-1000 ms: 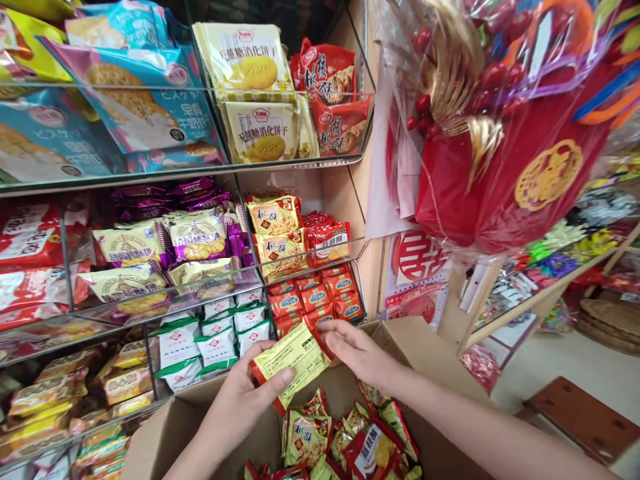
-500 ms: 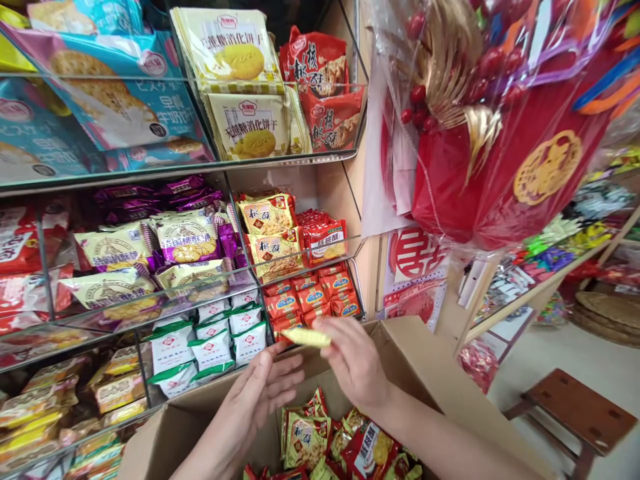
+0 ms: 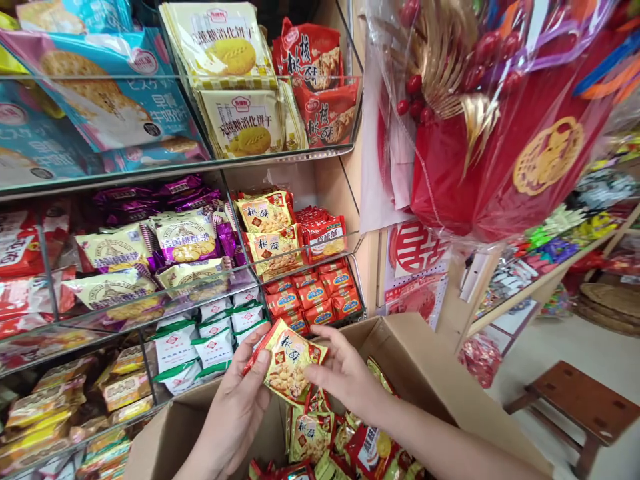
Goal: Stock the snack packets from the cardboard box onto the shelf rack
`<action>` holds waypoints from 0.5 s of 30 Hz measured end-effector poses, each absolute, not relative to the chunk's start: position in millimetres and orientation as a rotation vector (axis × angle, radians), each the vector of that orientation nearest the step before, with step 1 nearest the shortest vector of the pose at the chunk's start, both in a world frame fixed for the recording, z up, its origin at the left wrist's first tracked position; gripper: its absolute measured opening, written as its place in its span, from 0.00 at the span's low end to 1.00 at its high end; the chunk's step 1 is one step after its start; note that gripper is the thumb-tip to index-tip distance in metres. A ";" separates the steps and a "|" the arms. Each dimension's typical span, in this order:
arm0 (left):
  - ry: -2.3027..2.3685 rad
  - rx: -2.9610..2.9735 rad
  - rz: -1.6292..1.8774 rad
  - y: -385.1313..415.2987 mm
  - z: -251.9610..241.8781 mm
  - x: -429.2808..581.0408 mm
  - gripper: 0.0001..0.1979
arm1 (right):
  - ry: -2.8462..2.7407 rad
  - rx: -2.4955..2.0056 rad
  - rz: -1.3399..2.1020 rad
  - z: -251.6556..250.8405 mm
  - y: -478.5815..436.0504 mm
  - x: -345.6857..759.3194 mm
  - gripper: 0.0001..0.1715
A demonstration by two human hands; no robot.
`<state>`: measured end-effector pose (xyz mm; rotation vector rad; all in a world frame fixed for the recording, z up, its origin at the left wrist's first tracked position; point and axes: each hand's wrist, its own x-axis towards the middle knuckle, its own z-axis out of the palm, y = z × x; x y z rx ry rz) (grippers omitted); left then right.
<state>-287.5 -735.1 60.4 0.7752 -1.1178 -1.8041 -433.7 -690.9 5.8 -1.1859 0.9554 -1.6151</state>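
Over the cardboard box [image 3: 415, 353], a yellow and red biscuit packet [image 3: 293, 363] is held up with its printed front facing me. My left hand [image 3: 245, 380] pinches its left side between thumb and fingers, where a red wrapper edge also shows; whether that edge belongs to a second packet I cannot tell. On the right side of the packet, my right hand [image 3: 343, 370] grips it with the thumb across the front. Inside the box below lie more yellow biscuit packets [image 3: 313, 433] and a red biscuit packet [image 3: 369, 450], partly covered by my forearms.
Divided shelves ahead carry matching yellow packets [image 3: 274, 247], small orange-red packets [image 3: 316, 293], white and green packets [image 3: 215, 340] and purple ones [image 3: 187, 237]. Plastic-wrapped red decorations [image 3: 480, 173] hang at the right. A brown wooden stool [image 3: 583, 400] stands on the floor.
The packet was edge-on in my right hand, with my left hand's fingers spread. Now its front faces me, my left hand has closed on it, and my right hand is slightly lower.
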 end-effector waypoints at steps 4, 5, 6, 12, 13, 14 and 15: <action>-1.196 0.835 -1.734 -736.0 60.3 -284.7 0.24 | 0.971 -1.171 -1.552 18.9 -686.9 -436.3 0.15; -1.219 0.860 -1.671 -738.3 60.7 -282.7 0.25 | 1.054 -1.278 -1.603 28.4 -684.1 -442.3 0.13; -1.242 0.890 -1.600 -741.4 61.0 -280.4 0.26 | 1.158 -1.416 -1.686 40.9 -681.2 -450.2 0.13; -1.357 0.983 -1.412 -756.5 57.6 -275.5 0.30 | 2.081 -2.314 -2.093 150.5 -693.9 -500.9 0.14; -1.371 0.993 -1.413 -755.9 56.0 -277.4 0.29 | 2.254 -2.393 -1.929 167.6 -703.1 -505.0 0.12; -1.379 1.000 -1.410 -754.4 54.3 -279.8 0.29 | 2.400 -2.426 -1.727 182.6 -713.9 -507.5 0.11; -1.380 1.004 -1.404 -752.5 52.8 -282.5 0.28 | 2.513 -2.418 -1.534 195.5 -726.0 -508.7 0.10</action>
